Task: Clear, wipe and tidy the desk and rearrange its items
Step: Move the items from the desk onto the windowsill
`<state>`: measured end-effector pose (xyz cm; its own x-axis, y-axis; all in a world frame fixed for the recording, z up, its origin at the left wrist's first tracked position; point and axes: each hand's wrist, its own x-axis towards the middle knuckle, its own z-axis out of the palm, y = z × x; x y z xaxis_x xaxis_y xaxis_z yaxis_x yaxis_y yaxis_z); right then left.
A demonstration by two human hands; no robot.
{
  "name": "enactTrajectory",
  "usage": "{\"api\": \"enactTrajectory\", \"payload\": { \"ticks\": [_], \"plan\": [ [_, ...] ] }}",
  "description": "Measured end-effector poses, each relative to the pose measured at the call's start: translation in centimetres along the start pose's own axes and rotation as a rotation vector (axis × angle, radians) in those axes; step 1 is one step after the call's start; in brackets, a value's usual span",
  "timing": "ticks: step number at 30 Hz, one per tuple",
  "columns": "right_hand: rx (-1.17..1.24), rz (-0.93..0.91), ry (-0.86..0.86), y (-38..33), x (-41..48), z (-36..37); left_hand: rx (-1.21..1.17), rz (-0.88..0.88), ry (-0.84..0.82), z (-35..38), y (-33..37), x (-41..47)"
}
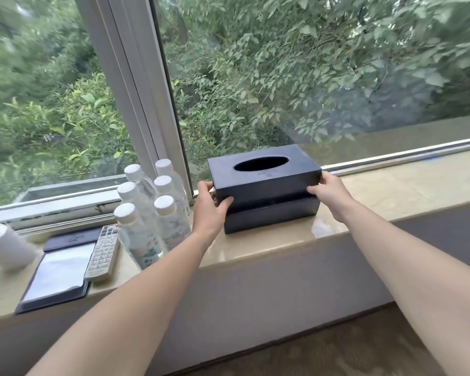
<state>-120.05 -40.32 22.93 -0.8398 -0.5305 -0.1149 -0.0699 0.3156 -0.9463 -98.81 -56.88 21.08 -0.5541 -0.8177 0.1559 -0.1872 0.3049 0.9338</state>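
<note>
A dark blue tissue box with an oval slot on top stands on the beige stone window ledge. Its upper cover sits slightly raised over the lower base. My left hand grips the cover's left end, with the thumb on the front face. My right hand grips the right end, with fingers curled round the corner. No tissue shows in the slot.
Several clear water bottles with white caps stand close to the left of the box. A grey remote lies on a dark folder. A white paper roll lies at far left. The window glass rises right behind the ledge.
</note>
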Motion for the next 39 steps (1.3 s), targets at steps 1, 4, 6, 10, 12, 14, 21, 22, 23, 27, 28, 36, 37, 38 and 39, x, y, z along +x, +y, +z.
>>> {"api": "enactTrajectory", "payload": {
  "ticks": [1, 4, 6, 10, 12, 14, 21, 22, 23, 27, 28, 36, 37, 38, 39],
  "plan": [
    [-0.003, 0.008, -0.005, 0.0, 0.1, 0.0, 0.005, -0.007, -0.009, 0.0, 0.0, 0.2],
    [-0.004, 0.031, -0.021, -0.3, 0.0, 0.0, 0.009, -0.023, -0.041, -0.2, 0.4, 0.2],
    [-0.001, 0.036, -0.011, -0.6, -0.2, 0.1, 0.028, -0.04, -0.083, -0.5, 0.6, 0.2],
    [-0.057, 0.023, 0.02, -1.1, -1.9, 0.4, 0.052, -0.101, -0.215, -1.0, 0.1, -0.7],
    [-0.081, 0.021, 0.023, -1.3, -3.1, 0.3, 0.069, -0.144, -0.27, -1.0, 0.4, -1.9],
    [-0.114, 0.023, 0.026, -1.4, -4.2, 0.1, 0.089, -0.168, -0.306, -0.9, 0.9, -3.1],
    [-0.254, 0.022, -0.012, -2.5, -9.5, 0.4, 0.258, -0.109, -0.424, -3.3, 2.2, -5.9],
    [-0.282, 0.008, -0.028, -2.8, -10.5, 0.7, 0.297, -0.077, -0.46, -3.9, 2.5, -6.5],
    [-0.312, -0.009, -0.041, -3.1, -11.4, 1.0, 0.332, -0.043, -0.493, -4.7, 2.7, -7.1],
    [-0.421, -0.065, -0.096, -4.2, -15.3, 3.1, 0.438, 0.037, -0.597, -9.0, 3.0, -9.7],
    [-0.445, -0.078, -0.109, -4.5, -16.3, 3.9, 0.446, 0.042, -0.612, -10.3, 2.9, -10.4],
    [-0.609, -0.203, -0.279, -8.5, -25.7, 14.4, 0.569, 0.093, -0.501, -25.2, 0.9, -16.2],
    [-0.614, -0.23, -0.298, -9.0, -27.1, 16.2, 0.583, 0.082, -0.477, -27.4, 0.5, -17.1],
    [-0.618, -0.258, -0.314, -9.6, -28.6, 18.3, 0.603, 0.069, -0.45, -29.8, 0.0, -18.1],
    [-0.628, -0.284, -0.329, -10.1, -30.0, 20.0, 0.623, 0.058, -0.426, -31.7, -0.5, -18.9]
  ]
}}
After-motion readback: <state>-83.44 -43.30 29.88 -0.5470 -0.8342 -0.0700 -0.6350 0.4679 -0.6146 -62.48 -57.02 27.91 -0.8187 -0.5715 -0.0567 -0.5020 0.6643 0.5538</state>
